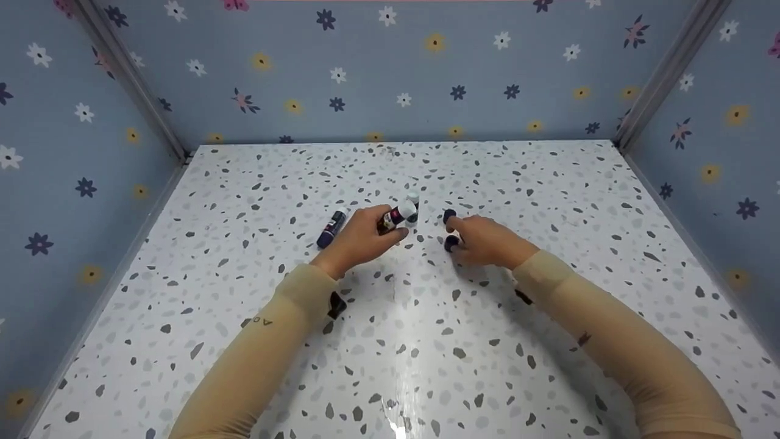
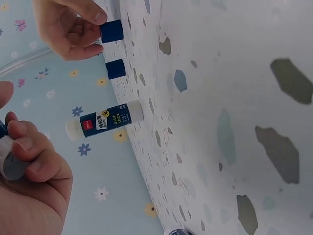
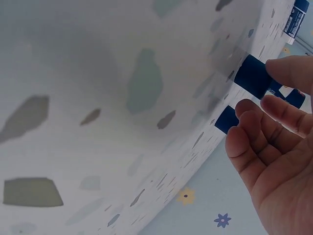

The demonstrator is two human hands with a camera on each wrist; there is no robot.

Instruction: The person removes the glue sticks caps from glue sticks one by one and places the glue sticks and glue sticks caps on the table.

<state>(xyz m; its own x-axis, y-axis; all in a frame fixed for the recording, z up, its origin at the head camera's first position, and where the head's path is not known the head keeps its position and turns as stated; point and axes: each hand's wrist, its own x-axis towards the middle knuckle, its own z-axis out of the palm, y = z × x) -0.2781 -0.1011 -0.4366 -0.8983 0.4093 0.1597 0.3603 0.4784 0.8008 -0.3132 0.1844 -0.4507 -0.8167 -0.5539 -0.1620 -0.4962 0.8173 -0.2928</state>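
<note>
My left hand (image 1: 365, 235) grips a dark-labelled glue stick (image 1: 390, 221), tilted, its white end toward the upper right. Just beyond it an uncapped glue stick (image 2: 105, 120) stands upright on the table. To the left of this hand lies another glue stick (image 1: 332, 228), dark blue at its near end. Two dark blue caps stand on the table by my right hand (image 1: 484, 239). Thumb and index fingertips are right at the rim of the near cap (image 3: 252, 76), not closed around it. The farther cap (image 2: 116, 69) is close by the fingers.
The speckled white table (image 1: 426, 341) is walled on three sides by blue flowered panels (image 1: 365, 55), with grey strips (image 1: 131, 79) at the corners. Black straps (image 1: 336, 305) show under both sleeves.
</note>
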